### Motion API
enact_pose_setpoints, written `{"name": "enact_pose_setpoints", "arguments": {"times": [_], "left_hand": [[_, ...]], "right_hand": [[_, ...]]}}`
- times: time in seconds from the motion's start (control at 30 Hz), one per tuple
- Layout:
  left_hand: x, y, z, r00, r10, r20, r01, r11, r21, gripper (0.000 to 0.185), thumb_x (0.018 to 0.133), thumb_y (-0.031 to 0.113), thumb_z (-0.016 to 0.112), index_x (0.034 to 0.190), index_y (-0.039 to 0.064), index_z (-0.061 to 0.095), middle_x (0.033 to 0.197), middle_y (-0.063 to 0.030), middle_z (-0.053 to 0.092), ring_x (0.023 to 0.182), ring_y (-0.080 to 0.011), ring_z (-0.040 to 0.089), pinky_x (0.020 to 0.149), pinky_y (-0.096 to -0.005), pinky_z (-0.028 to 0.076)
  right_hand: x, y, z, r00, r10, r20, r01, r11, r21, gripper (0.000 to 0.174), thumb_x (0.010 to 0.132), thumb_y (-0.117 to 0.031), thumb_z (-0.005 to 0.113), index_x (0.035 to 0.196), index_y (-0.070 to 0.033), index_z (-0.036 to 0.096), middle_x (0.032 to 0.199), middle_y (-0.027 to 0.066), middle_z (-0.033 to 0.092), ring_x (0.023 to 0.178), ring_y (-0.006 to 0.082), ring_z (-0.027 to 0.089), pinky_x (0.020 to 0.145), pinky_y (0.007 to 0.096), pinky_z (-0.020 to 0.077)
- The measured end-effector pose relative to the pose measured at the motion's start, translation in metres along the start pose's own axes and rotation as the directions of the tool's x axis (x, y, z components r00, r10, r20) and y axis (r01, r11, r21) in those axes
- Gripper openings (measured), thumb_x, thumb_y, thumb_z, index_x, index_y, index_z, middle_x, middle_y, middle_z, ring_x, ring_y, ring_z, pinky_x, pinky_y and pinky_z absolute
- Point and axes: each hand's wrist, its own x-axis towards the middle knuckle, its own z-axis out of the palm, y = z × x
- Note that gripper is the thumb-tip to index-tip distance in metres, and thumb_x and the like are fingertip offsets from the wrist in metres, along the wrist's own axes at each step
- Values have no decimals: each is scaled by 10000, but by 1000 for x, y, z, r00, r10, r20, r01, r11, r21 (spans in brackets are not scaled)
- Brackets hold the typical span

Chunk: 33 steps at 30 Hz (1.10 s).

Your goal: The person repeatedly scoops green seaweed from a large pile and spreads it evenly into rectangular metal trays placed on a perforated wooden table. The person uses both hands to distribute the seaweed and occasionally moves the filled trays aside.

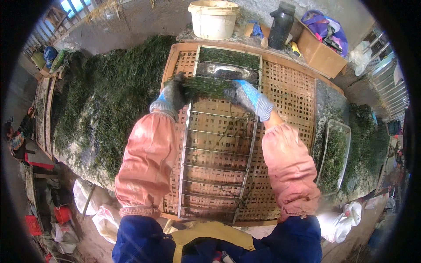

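Note:
My left hand point(172, 92), in a blue and grey knit work glove, grips one end of a clump of dark green seaweed-like strands point(208, 87). The other end is in my right hand point(249, 97), gloved the same way; motion blurs the fingers. Beneath the clump lies a long metal frame point(184, 157) divided by thin crossbars. Its far section is filled with flattened green strands point(233, 56). A shiny metal handle point(228, 69) sits just beyond my hands. Under the frame, a woven slatted panel point(289, 95) with a wooden border shows through the nearer sections.
A large heap of green strands point(128, 88) lies left of the panel. To the right stands a clear-rimmed tray point(334, 154) of strands. On the back ledge are a white bucket point(213, 21), a dark flask point(281, 28) and a cardboard box point(320, 52). A person point(18, 141) is at far left.

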Motion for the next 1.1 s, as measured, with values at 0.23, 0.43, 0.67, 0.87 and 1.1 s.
{"name": "enact_pose_setpoints", "arguments": {"times": [0.23,0.43,0.67,0.87,1.1], "left_hand": [[-28,-6,-39,653,721,-232,-578,672,462,306,1050,224,582,1248,-7,616,1088,-171,699,880,-258,684,729,-350,572],[-59,-74,9,450,337,827,-456,-709,538,467,968,191,624,1405,41,553,1468,-193,512,1348,-377,487,1081,-498,434],[-11,-70,24,499,189,846,-466,-764,446,467,971,335,596,1281,-12,629,1346,-212,599,1250,-408,543,1092,-548,382],[-8,-74,14,503,206,839,-436,-778,452,486,961,346,607,1310,8,616,1359,-193,592,1239,-397,544,1088,-548,383],[0,-78,5,491,223,842,-464,-751,469,453,959,326,615,1273,1,622,1342,-213,594,1250,-409,543,1098,-552,385]], "right_hand": [[20,63,-23,981,51,-189,-126,904,-409,299,1063,-114,502,1331,-1,570,906,66,675,721,98,627,586,229,545],[1,43,-26,974,94,-207,-219,625,-749,265,1009,-107,579,1235,23,628,979,88,714,772,198,668,726,330,580],[-38,10,-54,872,224,-435,-356,900,-253,216,904,-73,696,1112,-17,677,907,121,714,808,208,651,793,327,545],[-76,68,-86,701,222,-678,-152,975,162,159,965,-127,625,1082,-36,683,892,46,688,768,178,623,694,297,516],[-111,19,-74,488,-469,-736,-645,375,-666,199,943,-173,562,1058,-87,700,950,108,680,827,272,631,821,386,542]]}}
